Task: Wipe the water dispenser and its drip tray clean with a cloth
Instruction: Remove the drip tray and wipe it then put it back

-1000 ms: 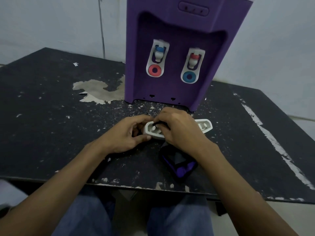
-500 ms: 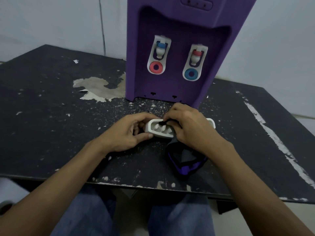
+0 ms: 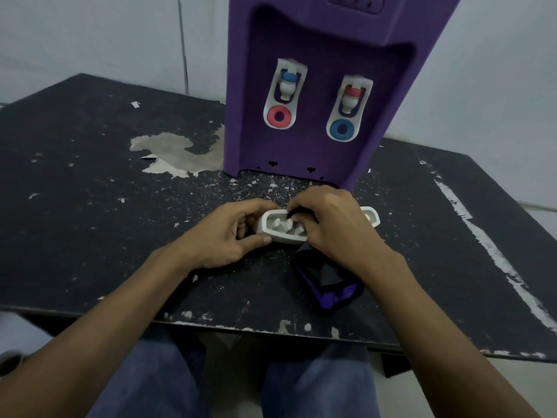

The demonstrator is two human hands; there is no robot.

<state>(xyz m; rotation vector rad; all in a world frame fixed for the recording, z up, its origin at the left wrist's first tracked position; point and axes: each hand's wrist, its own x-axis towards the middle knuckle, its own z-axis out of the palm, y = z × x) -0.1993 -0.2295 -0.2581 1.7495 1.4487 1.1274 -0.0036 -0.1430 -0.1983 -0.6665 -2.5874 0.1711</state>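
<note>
A purple water dispenser (image 3: pixel 325 95) with two white taps stands at the back of the black table (image 3: pixel 90 206). In front of it lies the white drip tray (image 3: pixel 280 233), taken off the dispenser. My left hand (image 3: pixel 229 236) grips the tray's left end, thumb on its near side. My right hand (image 3: pixel 328 224) pinches a dark cloth (image 3: pixel 324 282) and presses a bit of it into the tray's hollow. The rest of the black and purple cloth hangs below my right wrist onto the table. The tray's right end (image 3: pixel 370 215) shows past my right hand.
The tabletop is worn, with flaked paint and a bare patch (image 3: pixel 174 152) left of the dispenser. A white streak (image 3: pixel 488 251) runs along the right side. A grey wall stands behind. My knees in blue jeans (image 3: pixel 316 384) are under the near edge.
Both hands stay on the drip tray. My right fingers with the cloth have shifted slightly inside the tray's hollow. The camera has tilted a little, so the dispenser sits higher in view.
</note>
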